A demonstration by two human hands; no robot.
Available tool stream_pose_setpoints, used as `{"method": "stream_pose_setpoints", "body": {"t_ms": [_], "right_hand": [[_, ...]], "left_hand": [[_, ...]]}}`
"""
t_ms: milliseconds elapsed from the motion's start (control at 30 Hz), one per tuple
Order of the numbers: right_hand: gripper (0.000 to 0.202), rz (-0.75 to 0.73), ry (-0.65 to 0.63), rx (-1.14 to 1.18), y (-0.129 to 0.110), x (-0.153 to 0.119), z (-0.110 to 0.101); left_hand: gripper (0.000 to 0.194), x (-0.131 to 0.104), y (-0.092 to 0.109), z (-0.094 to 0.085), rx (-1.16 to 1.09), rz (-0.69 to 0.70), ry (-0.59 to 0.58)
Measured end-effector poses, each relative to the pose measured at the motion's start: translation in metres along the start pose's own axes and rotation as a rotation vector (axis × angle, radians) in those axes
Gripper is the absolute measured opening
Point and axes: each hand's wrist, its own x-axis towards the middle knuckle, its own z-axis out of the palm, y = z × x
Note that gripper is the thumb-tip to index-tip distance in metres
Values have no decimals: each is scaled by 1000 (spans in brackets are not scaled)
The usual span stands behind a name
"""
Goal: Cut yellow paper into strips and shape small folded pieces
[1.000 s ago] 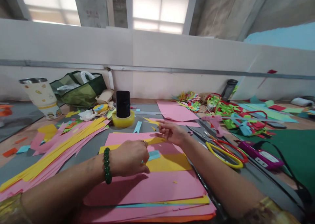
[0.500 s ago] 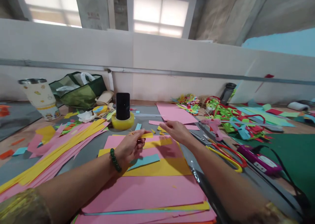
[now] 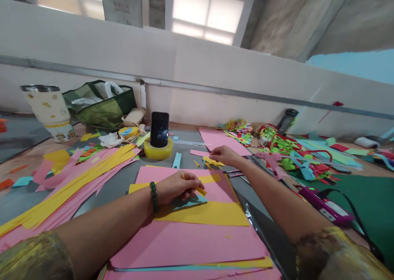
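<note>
My left hand (image 3: 180, 185), with a green bead bracelet at the wrist, pinches a small yellow paper piece (image 3: 201, 191) above the stacked paper. Under it lie a blue strip (image 3: 192, 203), a wide yellow strip (image 3: 209, 213) and pink sheets (image 3: 187, 241). My right hand (image 3: 224, 154) is beyond the stack's far edge, its fingers bent down beside a small heap of yellow paper pieces (image 3: 214, 163). Whether its fingertips hold anything is too small to tell.
Yellow and pink strips (image 3: 89, 177) lie at left. A phone (image 3: 159, 129) stands in a yellow tape roll (image 3: 158, 150). A tumbler (image 3: 49, 111), green bag (image 3: 101, 107), pink glue gun (image 3: 272, 163) and purple device (image 3: 328, 206) surround the work area.
My left hand has moved right and nearer over the stack with the yellow piece. My right hand's fingers have drawn together by the yellow heap. The view has tilted.
</note>
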Motion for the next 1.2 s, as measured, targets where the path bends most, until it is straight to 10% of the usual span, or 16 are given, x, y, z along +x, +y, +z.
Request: {"method": "stream_pose_setpoints", "body": {"t_ms": [600,867,1200], "right_hand": [[37,119,147,-135,19,-3,-19],[37,-86,-159,199,-10,-13,-4],[26,27,-147,201,-10,2,1]], "left_hand": [[34,-1,0,2,41,14,-9],[31,2,-3,1,68,40,-7],[28,4,-6,0,59,27,-11]]}}
